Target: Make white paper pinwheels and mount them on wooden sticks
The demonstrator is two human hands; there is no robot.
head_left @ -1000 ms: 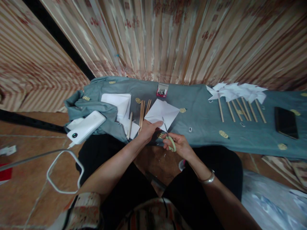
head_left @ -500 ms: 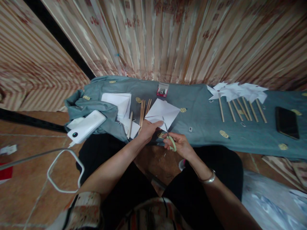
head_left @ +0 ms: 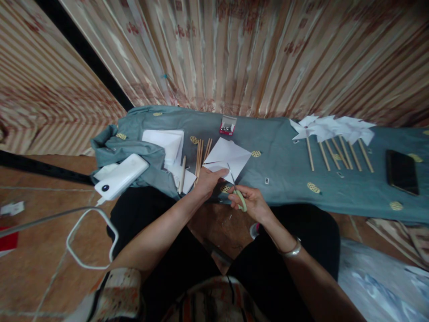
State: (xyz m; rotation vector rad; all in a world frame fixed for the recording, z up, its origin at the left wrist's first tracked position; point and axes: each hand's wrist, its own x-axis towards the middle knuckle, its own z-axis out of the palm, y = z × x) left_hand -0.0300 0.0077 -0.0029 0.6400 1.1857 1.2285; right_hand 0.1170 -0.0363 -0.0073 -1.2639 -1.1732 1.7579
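A square sheet of white paper [head_left: 231,152] with a slit on its left side is pinched by my left hand [head_left: 209,181], thumb on top. My right hand [head_left: 250,200] grips scissors [head_left: 240,198] with pale green handles, their blades lying over the lower part of the sheet. Just left of the paper, several thin wooden sticks [head_left: 199,154] lie on the cloth, with a pencil-like pale stick [head_left: 182,174] beside them. Behind the paper stands a small red box [head_left: 227,127] holding shiny metal pieces.
Paper pinwheels [head_left: 338,127] on sticks lie in a row at the right, near a dark phone [head_left: 402,172]. Stacked white paper [head_left: 164,141] and a white device [head_left: 122,176] with a cable occupy the left of the cloth-covered surface [head_left: 284,179]. A pleated curtain [head_left: 214,58] hangs behind.
Almost nothing differs. Both hands, the paper and the scissors keep the same places; the whole view has shifted very slightly.
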